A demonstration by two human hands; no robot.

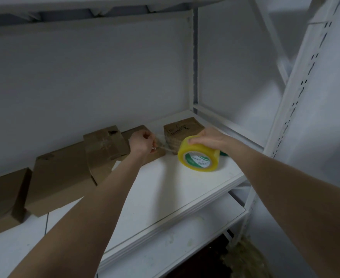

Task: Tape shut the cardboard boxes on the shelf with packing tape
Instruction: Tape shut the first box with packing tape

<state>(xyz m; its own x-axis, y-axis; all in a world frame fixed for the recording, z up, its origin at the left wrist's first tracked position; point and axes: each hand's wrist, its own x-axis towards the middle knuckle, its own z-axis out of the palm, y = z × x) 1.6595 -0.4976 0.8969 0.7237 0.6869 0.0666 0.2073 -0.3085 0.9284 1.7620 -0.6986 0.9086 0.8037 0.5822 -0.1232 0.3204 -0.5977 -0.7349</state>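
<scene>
A yellow roll of packing tape [198,156] with a green and white core stands on the white shelf [165,189]. My right hand [207,139] grips the roll from above. My left hand [141,144] pinches the clear free end of the tape [162,146], which is drawn out leftward from the roll. Several cardboard boxes line the back of the shelf: a small one with writing [182,128] behind the roll, one partly hidden behind my left hand [136,130], a taped one [104,143], and larger ones at the left [59,177].
A leftmost box [2,195] sits at the frame's left edge. A white upright post with slots [297,101] rises on the right. Another white shelf [185,243] lies below. Something green [224,153] peeks from behind the roll.
</scene>
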